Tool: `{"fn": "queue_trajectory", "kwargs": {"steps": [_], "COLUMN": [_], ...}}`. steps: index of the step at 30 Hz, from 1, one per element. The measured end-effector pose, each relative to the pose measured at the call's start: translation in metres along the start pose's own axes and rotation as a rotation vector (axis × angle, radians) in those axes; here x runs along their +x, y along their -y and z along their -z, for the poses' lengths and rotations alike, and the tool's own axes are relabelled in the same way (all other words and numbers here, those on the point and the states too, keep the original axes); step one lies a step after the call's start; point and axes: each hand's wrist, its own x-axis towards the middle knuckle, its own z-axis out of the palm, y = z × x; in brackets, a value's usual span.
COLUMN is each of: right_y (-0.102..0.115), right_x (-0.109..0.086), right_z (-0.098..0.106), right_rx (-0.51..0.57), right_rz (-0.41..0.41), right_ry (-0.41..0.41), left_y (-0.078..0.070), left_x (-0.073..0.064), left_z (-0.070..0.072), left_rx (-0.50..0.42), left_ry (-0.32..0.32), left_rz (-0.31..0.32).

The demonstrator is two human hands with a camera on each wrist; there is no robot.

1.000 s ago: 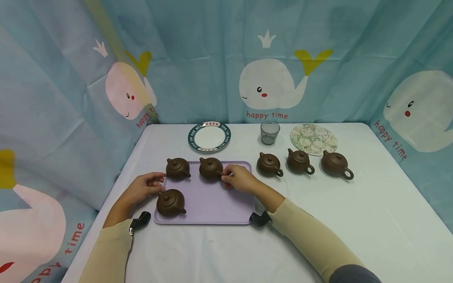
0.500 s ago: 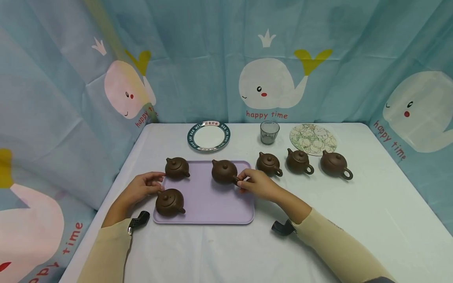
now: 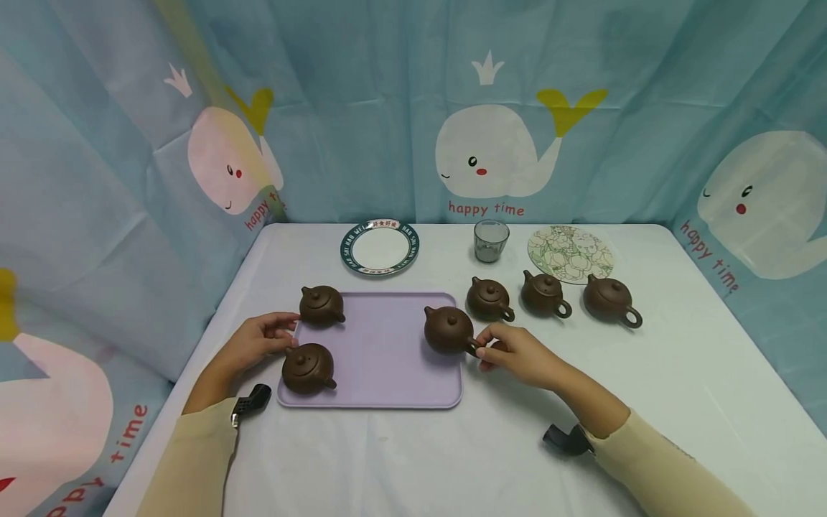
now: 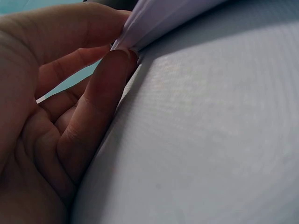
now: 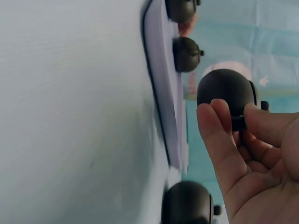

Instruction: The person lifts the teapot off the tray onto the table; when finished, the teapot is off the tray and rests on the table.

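Right hand (image 3: pixel 517 352): grasping. The thumb and fingertips are closed together on the handle (image 3: pixel 474 346) of a pot (image 3: pixel 448 330); the right wrist view shows the handle between them, with the other fingers curled in. The pot is upright, lid on, suspended above the right edge of the tray (image 3: pixel 381 373), its spout directed away from the hand. A gap separates its base from the tray, and its shadow falls on the tray's right side.

Left hand (image 3: pixel 258 341): pinching. It is positioned at the tray's left edge, with thumb and index finger bent to meet at the rim; the left wrist view shows the rim between the two tips. The palm is hollow and the remaining fingers are bent.

Two pots are seated at the tray's left side: the rear pot (image 3: pixel 321 306) beyond the left fingertips, the front pot (image 3: pixel 308 369) just beside them. Whether the fingers contact either pot cannot be determined. To the right of the tray, the near pot (image 3: pixel 489 300) stands just beyond the right hand.
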Motion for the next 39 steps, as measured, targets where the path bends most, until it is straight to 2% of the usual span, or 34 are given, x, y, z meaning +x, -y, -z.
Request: {"fn": "queue_trajectory", "kwargs": {"steps": [9,19,24,39], "right_y": [-0.014,-0.026,-0.031,-0.041], "right_x": [-0.029,-0.055,-0.058,-0.059], "right_z": [0.015,0.029,0.031,0.032], "right_rx": [0.01,0.093,0.078,0.066], "right_rz": [-0.007,-0.019,-0.025,-0.029], "right_ry": [0.032,0.093,0.116,0.116], "left_y": [0.0,0.002,0.002,-0.002], "left_x": [0.0,0.002,0.001,-0.001], "left_z": [0.0,0.0,0.0,0.0], "left_rx": [0.009,0.009,0.014,0.038], "left_ry": [-0.008,0.001,-0.004,-0.005], "left_rz": [-0.003,-0.014,-0.017,-0.001]}}
